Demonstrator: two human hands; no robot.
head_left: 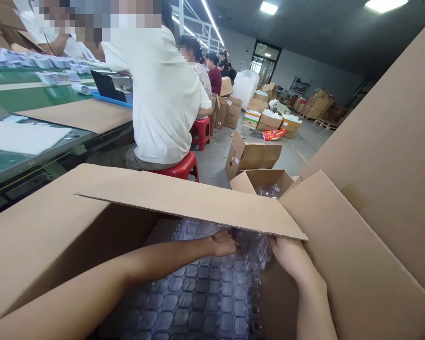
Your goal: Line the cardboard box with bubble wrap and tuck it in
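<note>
Both my arms reach into a large open cardboard box [38,231]. Inside lies a clear plastic sheet of rounded-square cells [198,285], covering much of the visible interior. My left hand [226,243] is closed, its curled fingers on crumpled clear plastic film [257,252] at the far end of the sheet. My right hand [286,250] is at the box's far right corner, beside the same film. The far flap [191,200] hides most of its fingers, so its grip does not show.
A tall cardboard panel [386,165] rises at right. Beyond the far flap stand smaller open cartons [257,158]. A co-worker in a white shirt [166,94] sits on a red stool [180,170] beside the green work table [17,101].
</note>
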